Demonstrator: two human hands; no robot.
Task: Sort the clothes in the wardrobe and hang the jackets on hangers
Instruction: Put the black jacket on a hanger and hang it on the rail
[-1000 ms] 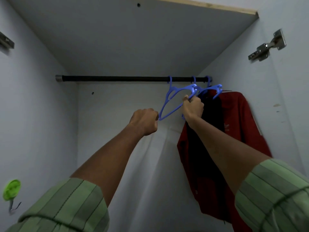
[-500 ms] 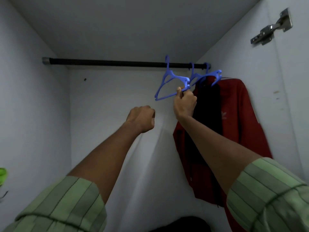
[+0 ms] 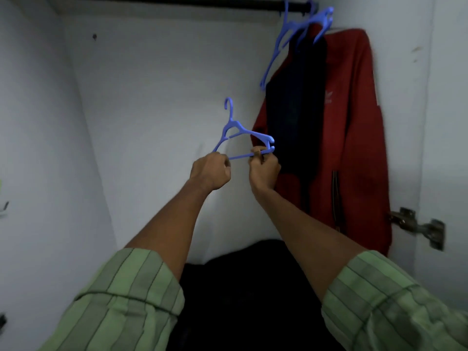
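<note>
Now blue hanger [image 3: 239, 138] held by bottom bar, left grip [image 3: 211, 171] and right grip [image 3: 264, 168] both closed on it. Thin plastic bar could be bent if twisted; dark clothes [image 3: 250, 287] below not yet picked.

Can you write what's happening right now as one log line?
both hands grip blue hanger off rod | left hand | right hand | red jacket hanging

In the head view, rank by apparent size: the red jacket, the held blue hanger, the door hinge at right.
1. Red jacket, by far the largest.
2. Held hanger, gripped by both hands.
3. Hinge, smallest, though not far off the hanger; it is blurred and nearer the camera.
</note>
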